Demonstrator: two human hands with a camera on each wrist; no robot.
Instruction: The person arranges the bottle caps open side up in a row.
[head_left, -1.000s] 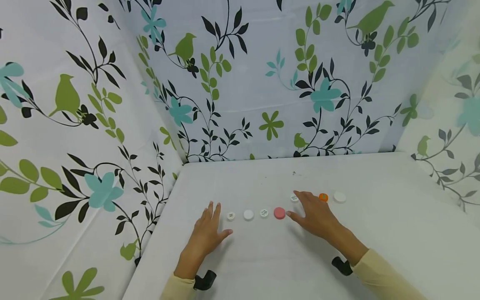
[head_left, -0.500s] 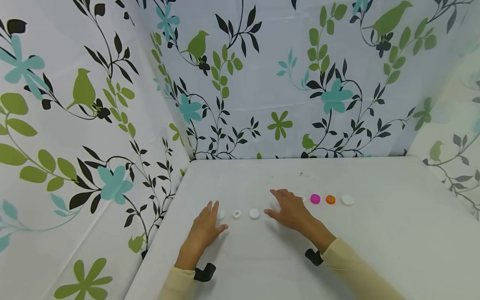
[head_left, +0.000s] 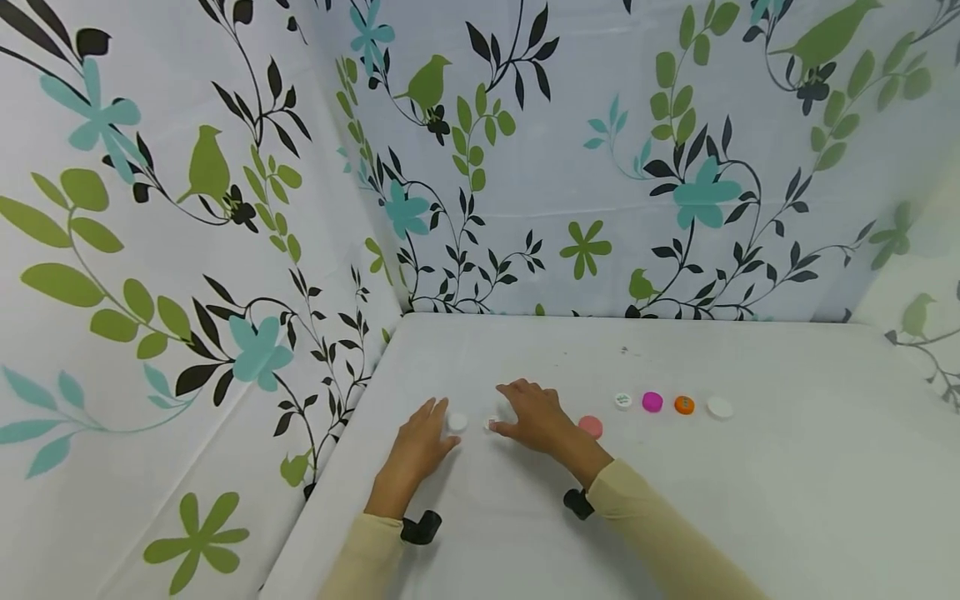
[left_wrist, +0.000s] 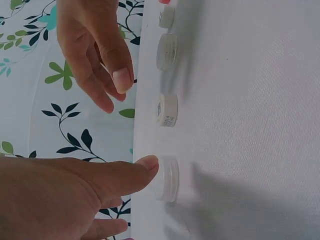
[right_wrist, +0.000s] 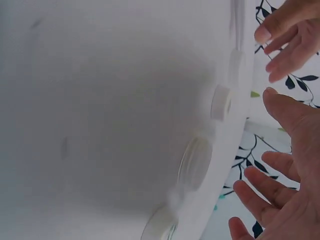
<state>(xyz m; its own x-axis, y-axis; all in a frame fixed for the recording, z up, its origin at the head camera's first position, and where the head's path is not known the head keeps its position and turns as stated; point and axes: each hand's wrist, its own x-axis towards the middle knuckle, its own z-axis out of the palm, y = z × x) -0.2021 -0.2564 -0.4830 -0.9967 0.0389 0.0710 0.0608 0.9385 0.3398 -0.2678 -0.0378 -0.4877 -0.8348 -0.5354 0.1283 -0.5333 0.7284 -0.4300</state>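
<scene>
My left hand (head_left: 415, 450) hovers at the left end of a row of bottle caps, nearest a plain white cap (head_left: 457, 422). In the left wrist view its thumb (left_wrist: 135, 175) overlaps that cap's side. The right hand (head_left: 542, 421) is held over the row, thumb overlapping a small white cap (left_wrist: 168, 111) with printing on its side. Both hands have loosely spread fingers and grip nothing. Beneath the right hand, another white cap (right_wrist: 196, 164) shows in the right wrist view; it is hidden in the head view. A coral-pink cap (head_left: 590, 427) peeks out beside the right wrist.
Farther right on the white table (head_left: 787, 492) lie a printed white cap (head_left: 622, 401), a magenta cap (head_left: 652, 402), an orange cap (head_left: 684, 405) and a wider white cap (head_left: 719, 407). Leaf-and-bird patterned cloth (head_left: 585, 167) hangs behind and at both sides.
My right hand has swept left along the row, from beside the coral-pink cap to over the small white cap. The left hand stays near the row's left end. The head view has turned left.
</scene>
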